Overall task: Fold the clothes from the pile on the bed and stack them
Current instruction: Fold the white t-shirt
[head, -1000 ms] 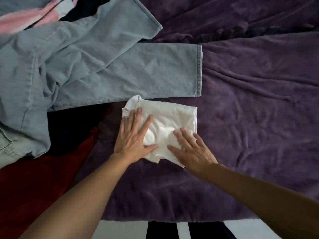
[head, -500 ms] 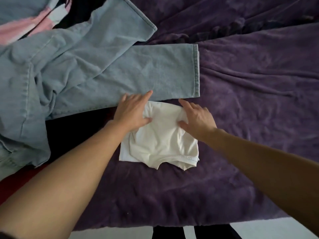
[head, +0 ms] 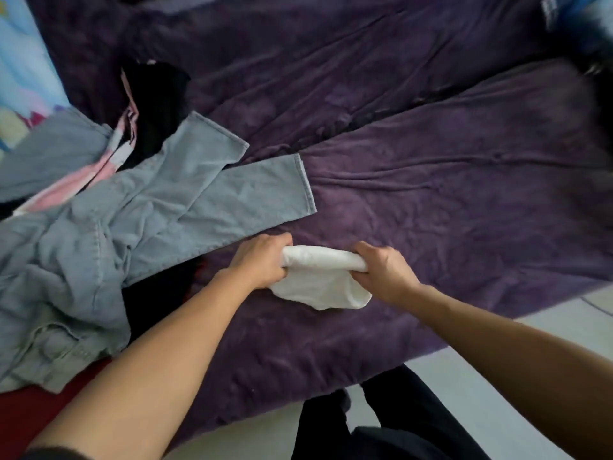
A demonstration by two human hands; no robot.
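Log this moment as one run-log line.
item: white garment | left hand: grips left end | right hand: grips right end | pile: jeans unfolded | surface: purple blanket

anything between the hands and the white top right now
Nothing visible. The left hand and right hand grip the folded white top at its two ends, over the purple blanket. The jeans lie off to its left.
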